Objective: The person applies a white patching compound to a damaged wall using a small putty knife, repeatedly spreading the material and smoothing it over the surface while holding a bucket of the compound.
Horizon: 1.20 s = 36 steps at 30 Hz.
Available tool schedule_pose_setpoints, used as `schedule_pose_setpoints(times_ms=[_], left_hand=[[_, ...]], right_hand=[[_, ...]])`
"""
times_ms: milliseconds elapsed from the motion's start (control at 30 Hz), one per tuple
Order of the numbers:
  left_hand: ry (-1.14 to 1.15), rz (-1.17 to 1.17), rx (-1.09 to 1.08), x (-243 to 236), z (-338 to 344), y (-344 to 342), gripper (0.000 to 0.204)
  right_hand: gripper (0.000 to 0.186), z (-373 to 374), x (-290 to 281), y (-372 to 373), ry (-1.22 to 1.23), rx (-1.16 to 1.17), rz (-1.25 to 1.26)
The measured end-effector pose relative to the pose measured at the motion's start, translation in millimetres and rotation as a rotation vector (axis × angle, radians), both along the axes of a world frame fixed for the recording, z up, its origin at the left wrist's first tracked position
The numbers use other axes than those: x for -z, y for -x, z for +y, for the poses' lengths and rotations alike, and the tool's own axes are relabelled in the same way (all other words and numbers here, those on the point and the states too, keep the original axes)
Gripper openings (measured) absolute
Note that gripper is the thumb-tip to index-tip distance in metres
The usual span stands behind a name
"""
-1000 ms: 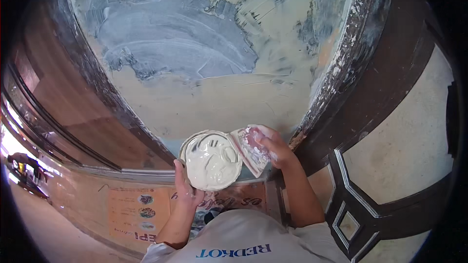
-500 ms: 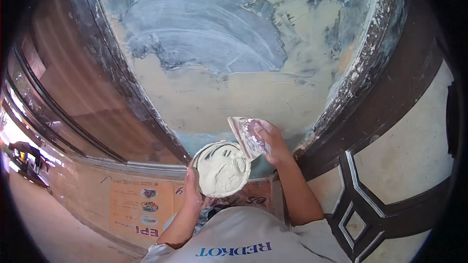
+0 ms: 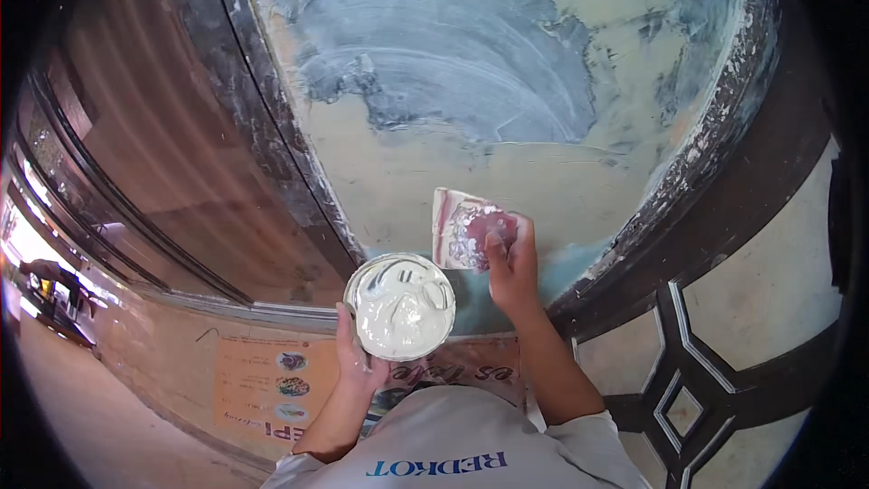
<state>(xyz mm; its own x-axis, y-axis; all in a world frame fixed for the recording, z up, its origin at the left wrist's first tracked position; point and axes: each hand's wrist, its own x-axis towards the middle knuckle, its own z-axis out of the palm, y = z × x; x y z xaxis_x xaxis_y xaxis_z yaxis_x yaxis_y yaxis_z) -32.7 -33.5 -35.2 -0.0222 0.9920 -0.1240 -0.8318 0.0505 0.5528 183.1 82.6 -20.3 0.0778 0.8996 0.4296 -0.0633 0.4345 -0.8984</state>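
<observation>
My left hand (image 3: 357, 359) holds a round tub (image 3: 398, 256) from its left side and below, thumb up along the rim. Pale, creamy putty (image 3: 405, 315) fills the tub, its surface smeared and swirled. In my right hand (image 3: 514, 273) is a flat putty spreader (image 3: 457, 228), pinkish and caked with white putty, gripped at its right side. The spreader is just above and to the right of the tub, apart from it. Beyond both hands stands a panel (image 3: 434, 163) with a cream surface and a broad grey-blue smeared patch (image 3: 462, 54).
Dark frame edges (image 3: 317, 190) flecked with putty border the panel on both sides. Brown glossy panelling (image 3: 181, 145) is at left. A dark lattice with pale infill (image 3: 724, 308) stands at right. An orange printed sheet (image 3: 249, 380) lies below, left of my left arm.
The spreader has lifted off the tub's right edge and turned more upright, moving up and away. The tub has shifted slightly left. The view has swung a little left.
</observation>
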Motion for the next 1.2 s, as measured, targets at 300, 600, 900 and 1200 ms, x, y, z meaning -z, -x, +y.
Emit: schedule_pose_setpoints(times_ms=[300, 600, 900, 1200], left_hand=[[0.017, -0.076, -0.027, 0.5, 17.9, 32.0, 0.065], [0.05, -0.12, 0.037, 1.4, 28.6, 54.2, 0.062], [0.149, -0.079, 0.096, 1.9, 33.1, 77.8, 0.06], [-0.003, -0.023, 0.028, 4.0, 42.8, 97.8, 0.064]], right_hand=[[0.022, -36.3, 1.5, 48.6, -0.229, 0.079, -0.51], [0.028, -41.7, 24.3, 60.0, -0.195, 0.119, -0.857], [0.036, -43.8, 53.4, 41.9, -0.171, 0.149, -0.886], [0.026, -40.2, -27.5, 49.3, 0.069, 0.267, -0.283]])
